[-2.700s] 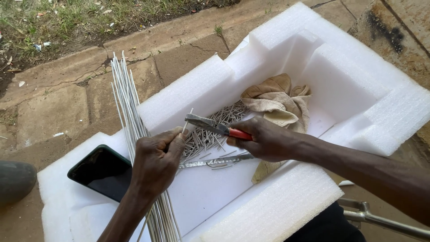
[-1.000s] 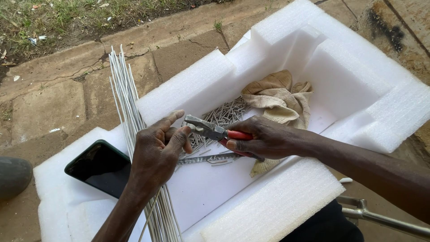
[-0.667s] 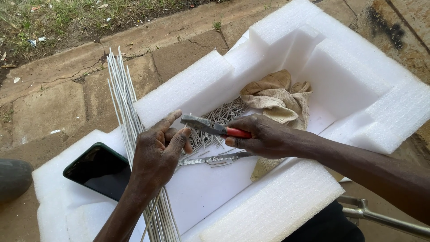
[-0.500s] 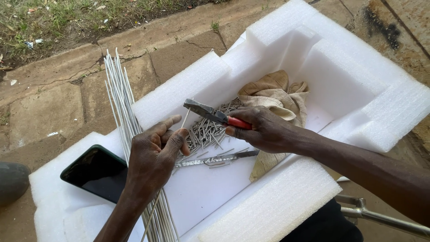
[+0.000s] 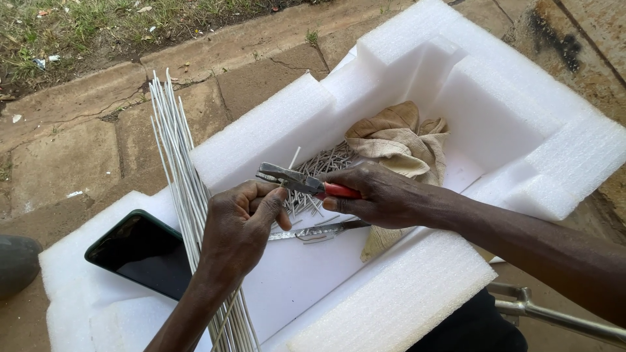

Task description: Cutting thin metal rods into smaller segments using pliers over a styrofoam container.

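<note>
On a white foam tray set on outdoor paving, your right hand grips red-handled pliers above a pile of short cut wires, while your left hand is curled closed just under the pliers' tip, beside a bundle of long rods.

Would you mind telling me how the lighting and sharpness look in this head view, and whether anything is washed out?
Head view: soft, even daylight with no hard shadows; the white foam tray is bright and nearly washed out on its upper walls; the phone screen reflects faintly; the left hand, right hand and pliers are sharp, with no motion blur showing.
</note>
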